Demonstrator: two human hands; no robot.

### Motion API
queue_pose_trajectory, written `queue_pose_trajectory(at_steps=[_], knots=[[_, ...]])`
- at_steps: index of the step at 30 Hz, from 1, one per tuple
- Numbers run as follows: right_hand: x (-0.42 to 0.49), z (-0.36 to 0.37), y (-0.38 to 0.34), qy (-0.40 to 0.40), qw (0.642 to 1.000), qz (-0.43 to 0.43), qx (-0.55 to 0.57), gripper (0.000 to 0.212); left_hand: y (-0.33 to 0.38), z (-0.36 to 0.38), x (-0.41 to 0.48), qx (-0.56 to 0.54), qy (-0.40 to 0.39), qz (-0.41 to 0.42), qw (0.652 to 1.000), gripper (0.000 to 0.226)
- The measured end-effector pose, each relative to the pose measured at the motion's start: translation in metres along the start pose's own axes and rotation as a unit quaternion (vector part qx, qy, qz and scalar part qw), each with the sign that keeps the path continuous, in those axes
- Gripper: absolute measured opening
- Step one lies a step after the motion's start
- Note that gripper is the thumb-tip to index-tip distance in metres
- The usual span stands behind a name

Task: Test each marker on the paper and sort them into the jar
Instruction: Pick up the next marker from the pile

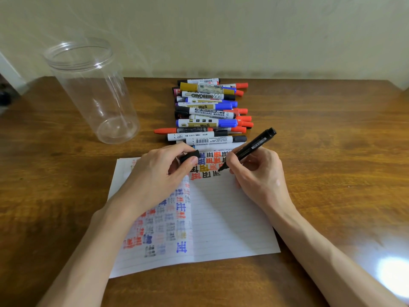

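Note:
My right hand (259,173) grips an uncapped black marker (254,146), its tip down on the lined paper (228,218) beside rows of coloured test marks. Its black cap (189,155) is pinched in my left hand (159,173), which rests on the paper's left part. Behind the paper lies a pile of several markers (208,111) in black, blue, red and yellow. An upright clear plastic jar (93,91) with nothing visible inside stands at the back left.
The brown wooden table (332,151) runs to a pale wall at the back. A bright glare spot sits at the table's lower right. Something dark shows past the table's left edge.

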State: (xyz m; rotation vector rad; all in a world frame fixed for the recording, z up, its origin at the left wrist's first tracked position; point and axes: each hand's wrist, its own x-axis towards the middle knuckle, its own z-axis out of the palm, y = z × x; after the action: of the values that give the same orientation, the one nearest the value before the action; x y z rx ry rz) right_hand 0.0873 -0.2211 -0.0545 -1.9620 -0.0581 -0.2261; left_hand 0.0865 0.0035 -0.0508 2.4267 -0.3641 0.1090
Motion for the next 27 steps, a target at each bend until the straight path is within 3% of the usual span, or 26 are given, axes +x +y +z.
queue_pose_trajectory(at_steps=[7, 14, 20, 27], knots=[[0.001, -0.001, 0.002, -0.015, 1.000, -0.010, -0.012, 0.023, 0.004, -0.002, 0.000, -0.026, 0.013, 0.021, 0.999, 0.029], [0.005, -0.010, -0.005, 0.011, 0.993, 0.025, 0.113, 0.009, 0.009, -0.004, 0.000, -0.059, 0.032, 0.027, 0.997, 0.035], [0.004, -0.014, -0.010, -0.033, 0.981, 0.068, 0.178, 0.010, 0.011, -0.003, 0.000, -0.074, 0.040, 0.036, 0.996, 0.039], [0.002, -0.013, -0.011, -0.071, 0.977, 0.056, 0.192, 0.011, 0.010, -0.002, -0.001, -0.073, 0.040, 0.044, 0.996, 0.045]])
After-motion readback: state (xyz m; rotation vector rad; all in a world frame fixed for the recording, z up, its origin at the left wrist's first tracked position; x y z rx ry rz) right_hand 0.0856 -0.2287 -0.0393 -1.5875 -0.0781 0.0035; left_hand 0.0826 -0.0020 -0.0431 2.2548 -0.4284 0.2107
